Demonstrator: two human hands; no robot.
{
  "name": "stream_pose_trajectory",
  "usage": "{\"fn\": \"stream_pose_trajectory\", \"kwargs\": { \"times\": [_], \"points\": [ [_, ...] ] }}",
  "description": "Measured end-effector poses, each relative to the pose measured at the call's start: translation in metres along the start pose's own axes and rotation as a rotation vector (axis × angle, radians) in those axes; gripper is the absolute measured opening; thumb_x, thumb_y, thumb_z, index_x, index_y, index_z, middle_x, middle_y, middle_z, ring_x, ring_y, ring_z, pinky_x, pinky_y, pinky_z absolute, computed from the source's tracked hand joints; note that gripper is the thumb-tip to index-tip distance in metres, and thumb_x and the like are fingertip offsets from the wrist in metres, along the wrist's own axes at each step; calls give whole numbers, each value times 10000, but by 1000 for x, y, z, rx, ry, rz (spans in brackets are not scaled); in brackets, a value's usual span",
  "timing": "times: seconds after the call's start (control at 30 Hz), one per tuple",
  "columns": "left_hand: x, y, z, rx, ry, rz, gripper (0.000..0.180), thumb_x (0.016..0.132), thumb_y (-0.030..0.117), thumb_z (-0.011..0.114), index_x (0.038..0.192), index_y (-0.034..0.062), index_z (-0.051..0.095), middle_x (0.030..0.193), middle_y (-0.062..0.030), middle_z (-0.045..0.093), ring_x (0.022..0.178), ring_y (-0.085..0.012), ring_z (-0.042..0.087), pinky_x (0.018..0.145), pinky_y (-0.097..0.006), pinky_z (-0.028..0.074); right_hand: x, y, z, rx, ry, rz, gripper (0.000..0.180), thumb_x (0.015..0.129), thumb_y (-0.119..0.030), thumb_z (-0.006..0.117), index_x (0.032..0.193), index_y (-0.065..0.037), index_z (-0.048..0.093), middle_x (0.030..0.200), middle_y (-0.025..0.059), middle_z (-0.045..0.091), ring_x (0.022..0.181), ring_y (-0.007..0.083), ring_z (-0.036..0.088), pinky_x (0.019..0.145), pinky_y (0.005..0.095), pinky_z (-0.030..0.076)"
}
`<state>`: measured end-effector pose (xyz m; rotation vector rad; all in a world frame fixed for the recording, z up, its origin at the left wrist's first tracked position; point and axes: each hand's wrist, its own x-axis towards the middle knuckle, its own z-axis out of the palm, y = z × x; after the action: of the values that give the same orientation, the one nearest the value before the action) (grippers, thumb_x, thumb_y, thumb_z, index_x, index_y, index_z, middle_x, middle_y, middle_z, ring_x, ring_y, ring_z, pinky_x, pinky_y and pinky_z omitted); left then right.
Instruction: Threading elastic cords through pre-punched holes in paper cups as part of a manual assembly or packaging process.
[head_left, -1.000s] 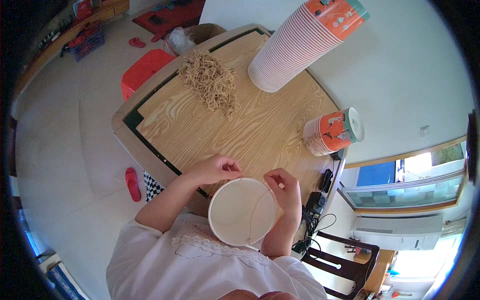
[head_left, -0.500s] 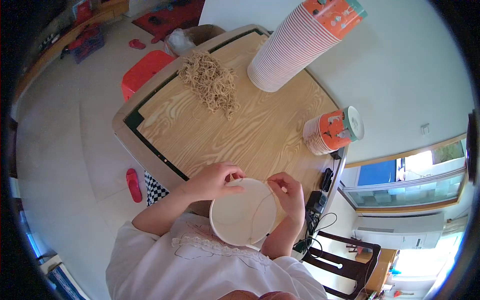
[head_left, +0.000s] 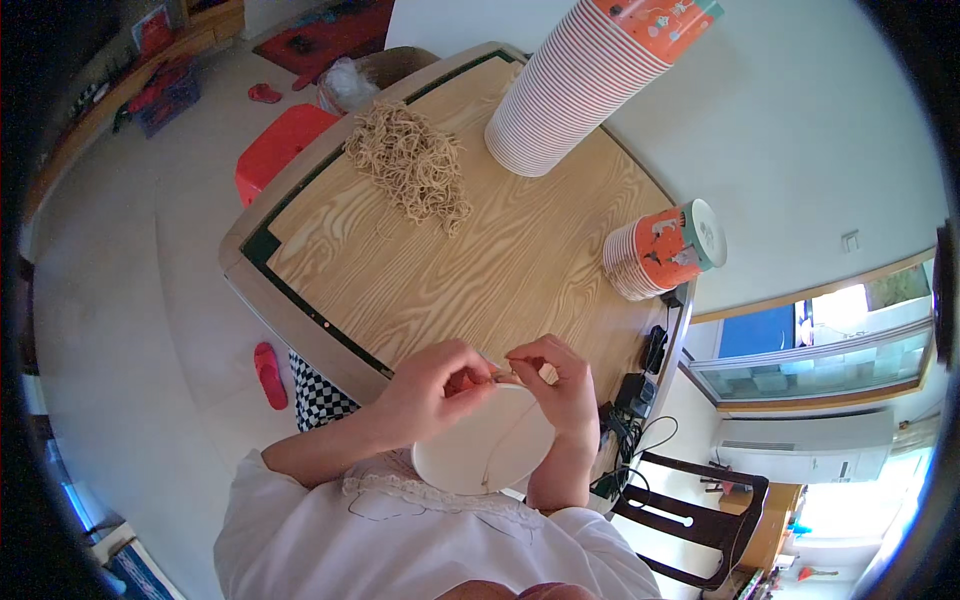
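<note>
A white-lined paper tub (head_left: 478, 445) rests against my shirt, its round opening toward me. A thin tan strand (head_left: 497, 445) runs down across its opening. My left hand (head_left: 448, 385) is closed at the tub's far rim, thumb on the inner side and fingers curled behind. Close beside it, my right hand (head_left: 556, 385) pinches the strand at the rim. The fingertips nearly meet, and they partly hide what lies between them. Farther off on the table (head_left: 500, 260) lies a tangled heap of tan strands (head_left: 408, 165).
A tall leaning stack of paper tubs (head_left: 570, 95) stands at the table's far side. A shorter stack (head_left: 665, 250) is at the right edge, near black adapters and cables (head_left: 630, 410). A red stool (head_left: 285, 150) stands left; a dark wooden chair (head_left: 690, 515) stands right.
My right hand has moved left toward my left hand, so the fingertips are now close together. The tub's far rim has tipped lower in view. My left fingers have curled in more.
</note>
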<state>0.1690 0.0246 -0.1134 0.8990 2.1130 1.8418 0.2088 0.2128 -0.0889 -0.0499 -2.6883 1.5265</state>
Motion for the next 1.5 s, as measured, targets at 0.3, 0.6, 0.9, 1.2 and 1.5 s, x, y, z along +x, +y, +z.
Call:
{"fn": "stream_pose_trajectory", "kwargs": {
  "times": [0.3,0.6,0.9,1.2,1.5],
  "points": [
    [12,-22,-5,-272,-112,-280,176,821,175,633,861,4,629,683,-34,625,600,-75,568,546,-230,456,-2,-4,10,50,109,-34,112,761,69,606,856,16,634,777,53,581,743,110,551,686,214,429],
    [12,-28,-6,-247,-183,-238,164,814,171,623,832,9,640,680,-34,624,585,-78,550,531,-232,436,-5,7,8,153,306,-39,104,764,89,597,844,26,621,816,65,595,775,122,554,703,223,437],
    [7,-15,-14,-153,-213,-87,211,745,169,706,880,37,611,793,-25,573,654,-85,521,571,-234,427,-6,15,10,164,256,-32,123,749,56,633,860,5,644,818,76,614,751,141,568,680,239,451],
    [5,-8,-12,-135,-167,-57,179,746,97,684,876,41,575,714,-17,512,608,-87,494,555,-238,422,-4,12,3,-4,108,1,131,748,20,645,872,-18,660,769,65,607,713,141,572,658,249,456],
    [2,-13,-8,-269,-161,-107,166,752,91,689,801,52,535,707,12,503,590,-54,459,518,-218,385,-6,16,-1,-12,89,62,101,761,31,633,852,-6,652,789,63,609,745,122,577,676,233,460]
  ]
}}
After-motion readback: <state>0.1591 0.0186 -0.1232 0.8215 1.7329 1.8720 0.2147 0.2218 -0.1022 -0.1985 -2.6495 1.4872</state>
